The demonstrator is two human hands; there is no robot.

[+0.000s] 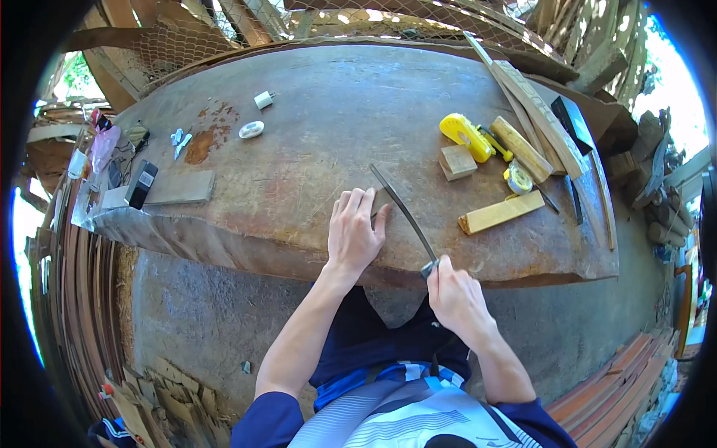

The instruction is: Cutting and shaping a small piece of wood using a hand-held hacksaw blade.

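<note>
1. The right hand (pixel 455 295) is closing in a fist around the near end of a long, thin dark blade (pixel 402 213), at the near edge of the workbench (pixel 321 127).
2. The blade is running from that grip up and to the left across the bench top, its far tip lying just right of the left hand's fingertips.
3. The left hand (pixel 355 231) is lying palm down on the bench with fingers together and pointing far; it is holding nothing, and its thumb is reaching toward the blade. Whether it is touching the blade cannot be told.
4. To the right of the blade, a small square wooden block (pixel 456 161) is sitting beside a yellow tool (pixel 467 136), with a yellow tape measure (pixel 518 179) and a pale wooden offcut (pixel 500 212) nearer the right edge.
5. Long wooden slats (pixel 539 116) are leaning along the far right of the bench.
6. At the far left, a white charger plug (pixel 264 99) and a small white oval object (pixel 251 129) are resting near a rusty stain, and a flat grey board (pixel 179 187) is lying near the left end.
</note>
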